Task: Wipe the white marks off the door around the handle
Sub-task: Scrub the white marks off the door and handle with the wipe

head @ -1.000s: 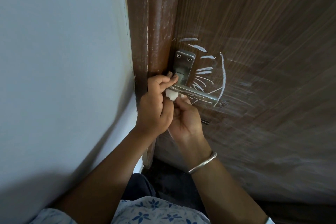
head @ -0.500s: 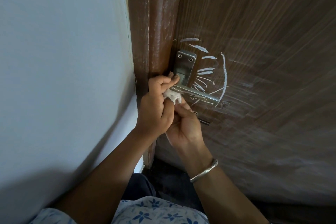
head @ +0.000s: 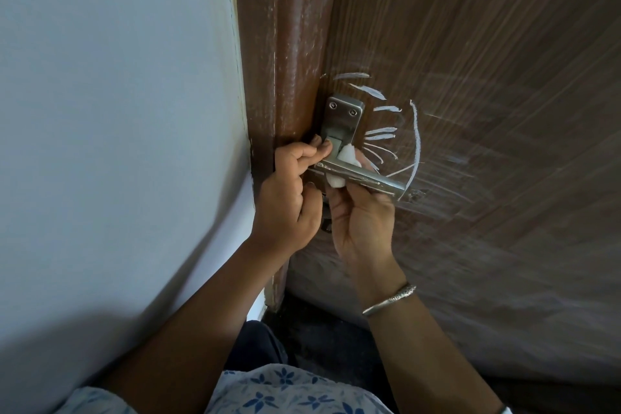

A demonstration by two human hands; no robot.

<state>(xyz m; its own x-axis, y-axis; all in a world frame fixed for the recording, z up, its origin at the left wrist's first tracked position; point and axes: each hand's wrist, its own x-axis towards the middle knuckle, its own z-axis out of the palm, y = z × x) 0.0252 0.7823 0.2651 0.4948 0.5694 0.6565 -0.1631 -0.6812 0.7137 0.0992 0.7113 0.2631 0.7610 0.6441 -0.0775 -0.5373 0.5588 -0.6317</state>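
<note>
Door: one dark brown wood-grain door [head: 470, 44], filling the right and far part of the view.
Door frame: one reddish-brown glossy wooden door frame [head: 289, 60], just left of the door, meeting one pale grey-white wall [head: 117, 111] on the left.
Handle: one brushed-steel lever handle [head: 366, 178] on a rectangular steel plate [head: 342, 118] with two visible screws, at the door's left edge; the lever points right.
Marks: white chalk-like marks [head: 379, 134] on the door, above and right of the handle. About nine short strokes fan out from the plate, and one long curved line [head: 416, 141] closes them on the right. Faint smears lie farther right.
Wiping pad: one small white wad of soft material [head: 347, 158], showing both above and below the lever, pressed against the door behind it, at the near-left end of the marks.
Left hand: the left hand [head: 289, 198] is curled, with thumb and forefinger pinched onto the lever where it meets the plate.
Right hand: the right hand [head: 363, 222] reaches up from below the lever, its fingers [head: 364, 158] closed around the white wad behind the lever.
Bangle: one thin silver metal bangle [head: 389, 299] on the right wrist.
Clothing: one pale garment with blue flower print [head: 285, 393], at the near edge.
</note>
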